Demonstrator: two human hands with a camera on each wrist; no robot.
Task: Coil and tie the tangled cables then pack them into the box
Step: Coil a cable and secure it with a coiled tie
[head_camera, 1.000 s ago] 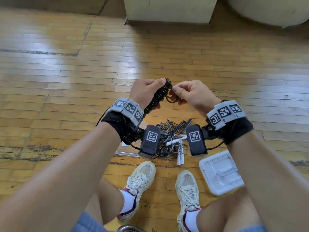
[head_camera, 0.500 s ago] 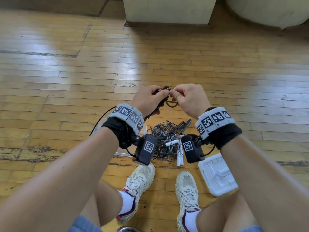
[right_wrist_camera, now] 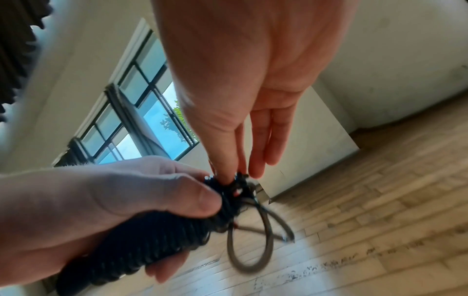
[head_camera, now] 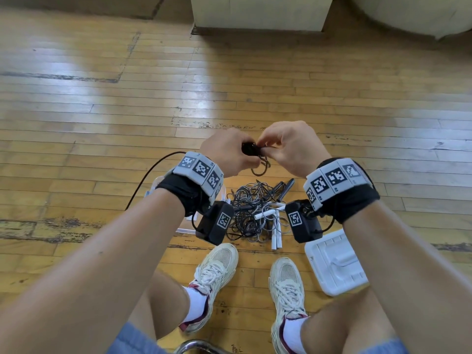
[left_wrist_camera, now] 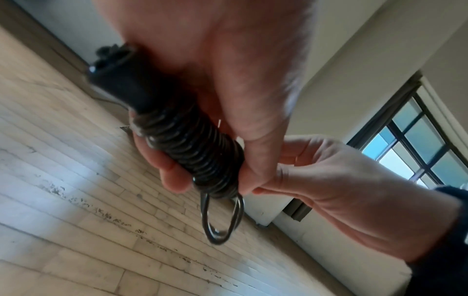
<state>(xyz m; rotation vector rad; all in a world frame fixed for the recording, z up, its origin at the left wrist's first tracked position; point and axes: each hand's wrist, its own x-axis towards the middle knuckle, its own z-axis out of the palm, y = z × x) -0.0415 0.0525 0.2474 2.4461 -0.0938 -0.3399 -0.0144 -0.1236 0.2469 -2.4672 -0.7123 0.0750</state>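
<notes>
While left hand (head_camera: 224, 152) grips coiled cable (left_wrist_camera: 192, 148), right hand (head_camera: 288, 146) pinches its end, box (head_camera: 163, 185) contents hidden.

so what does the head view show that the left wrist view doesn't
Only the head view shows the tangled cables on the wooden floor, the white lid beside the person's shoes, and a clear box largely hidden behind the left wrist.

Only the left wrist view shows the coil's tight black wraps up close, the loop hanging from its end, and a window.

Both show the left hand gripping the coiled black cable while the right hand pinches at its end.
</notes>
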